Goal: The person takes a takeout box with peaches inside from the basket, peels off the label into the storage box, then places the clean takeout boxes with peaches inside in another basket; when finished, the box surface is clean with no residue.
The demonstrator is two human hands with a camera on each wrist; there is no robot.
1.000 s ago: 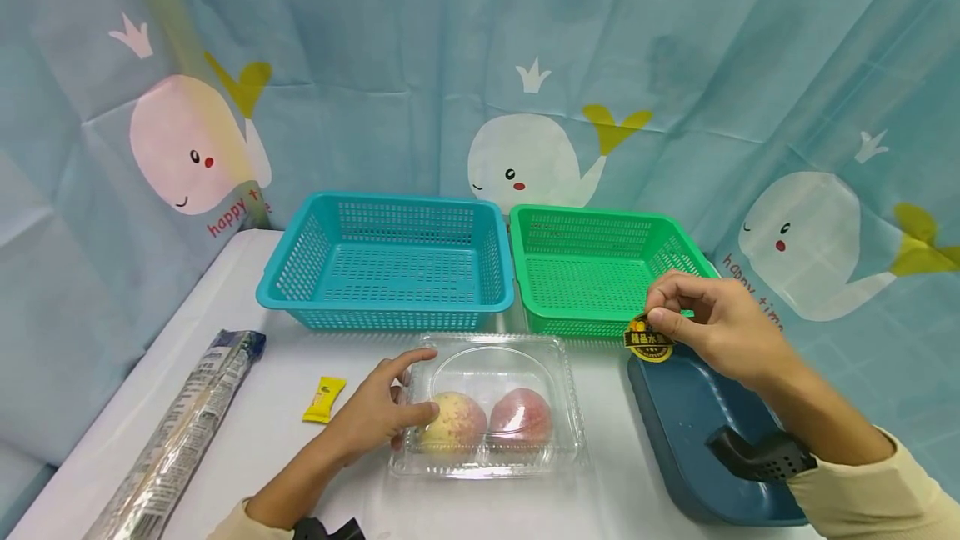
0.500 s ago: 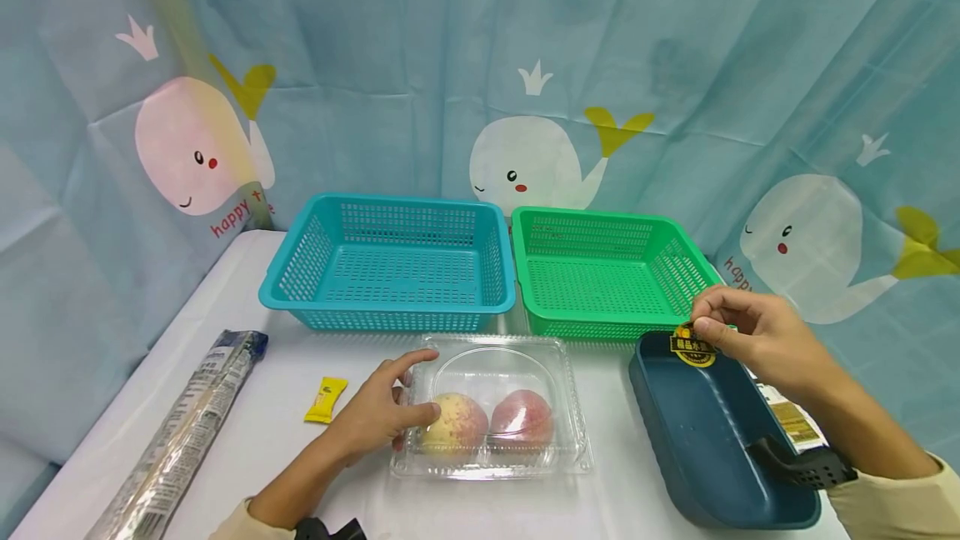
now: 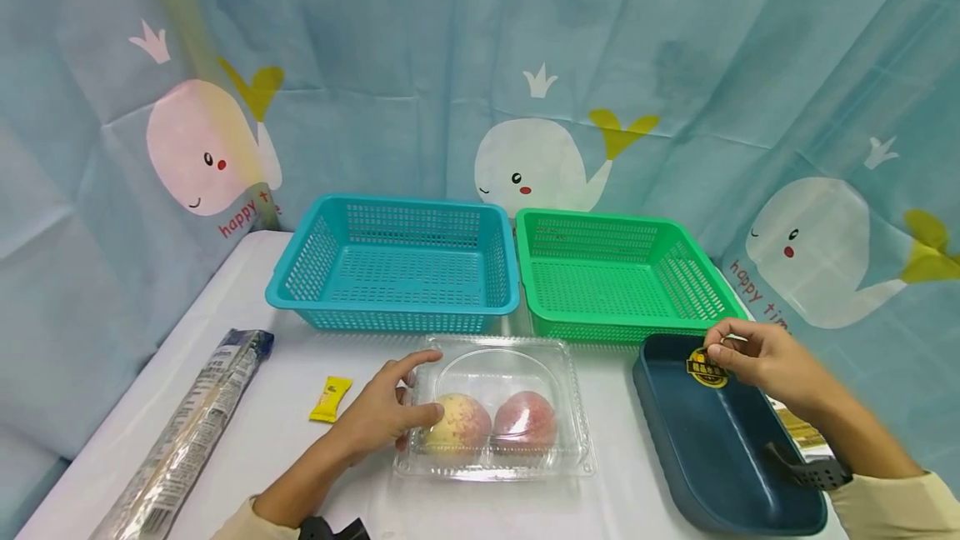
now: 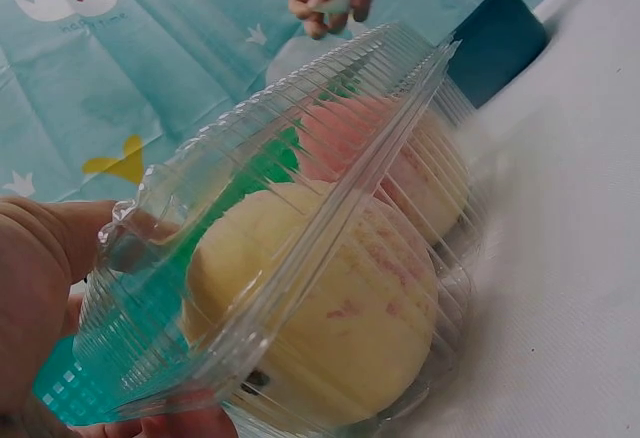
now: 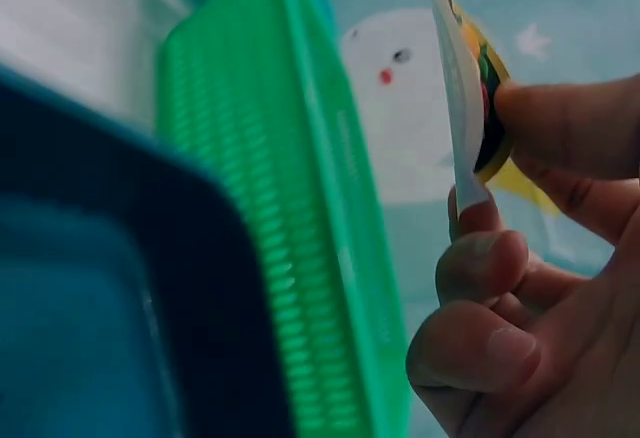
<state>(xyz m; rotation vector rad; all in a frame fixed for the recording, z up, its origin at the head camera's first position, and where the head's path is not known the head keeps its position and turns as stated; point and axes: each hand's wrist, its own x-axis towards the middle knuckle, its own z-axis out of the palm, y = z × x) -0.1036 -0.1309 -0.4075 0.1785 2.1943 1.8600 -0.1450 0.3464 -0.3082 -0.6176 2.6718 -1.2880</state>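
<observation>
In the head view, a clear plastic clamshell box (image 3: 495, 361) rests on the white table, its lid down. Inside sit two peaches, a yellowish one (image 3: 453, 423) on the left and a redder one (image 3: 525, 422) on the right. My left hand (image 3: 386, 407) grips the box's left side, thumb on the lid and fingers around the edge. A round black-and-gold sticker (image 3: 707, 368) is pinched between my right thumb and fingers. The right hand (image 3: 772, 361) is over the far end of a dark blue tub (image 3: 727, 440). The sticker's white backing (image 5: 460, 108) shows in the right wrist view.
Behind the box stand a teal basket (image 3: 390, 307) and a green basket (image 3: 633, 327), side by side. A small yellow packet (image 3: 330, 400) and a long silvery package (image 3: 187, 440) lie to the left. A gold-and-white packet (image 3: 801, 429) shows partly beyond the tub.
My right hand has carried the sticker to the right and down, from near the green basket's front to over the blue tub. The left hand stays on the box.
</observation>
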